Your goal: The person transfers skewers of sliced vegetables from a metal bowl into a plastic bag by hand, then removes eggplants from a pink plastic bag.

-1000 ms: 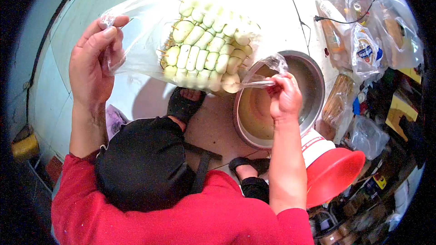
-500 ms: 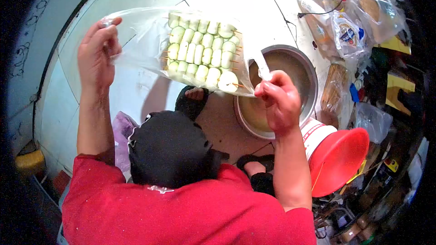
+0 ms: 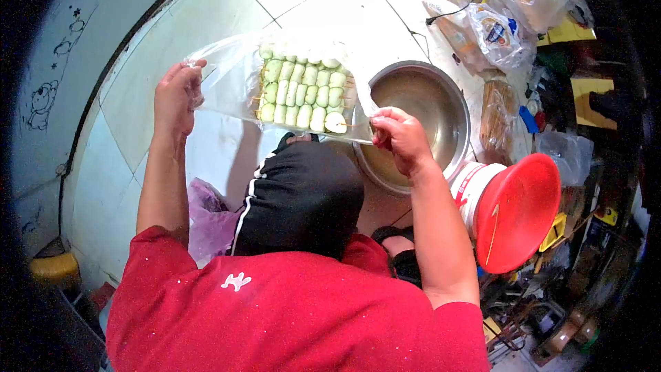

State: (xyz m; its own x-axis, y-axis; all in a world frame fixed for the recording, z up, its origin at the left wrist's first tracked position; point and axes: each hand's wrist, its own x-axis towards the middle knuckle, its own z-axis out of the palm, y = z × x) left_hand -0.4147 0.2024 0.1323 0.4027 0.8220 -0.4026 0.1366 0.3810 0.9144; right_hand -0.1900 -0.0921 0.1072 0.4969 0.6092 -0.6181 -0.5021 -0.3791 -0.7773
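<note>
A clear plastic bag [image 3: 231,72] is stretched sideways between my two hands above the floor. Inside it lie several skewers threaded with pale green, rounded food pieces [image 3: 304,89], packed in rows; their exact kind is unclear. My left hand [image 3: 177,96] pinches the bag's gathered left end. At the lower right corner, my right hand [image 3: 401,136] has its fingers closed on the plastic. A round metal basin [image 3: 460,100] holding cloudy liquid sits on the floor just beyond my right hand.
A red plastic basin [image 3: 520,217] leans tilted against a white bucket [image 3: 471,189] at right. Plastic bags of goods [image 3: 496,31] and a wrapped bundle of thin sticks [image 3: 497,120] lie at upper right. A purple bag [image 3: 206,224] rests by my left leg.
The bag's left end and my left hand have moved inward to the right and down. My right hand has shifted slightly left. Both hands keep their hold while the camera view has shifted.
</note>
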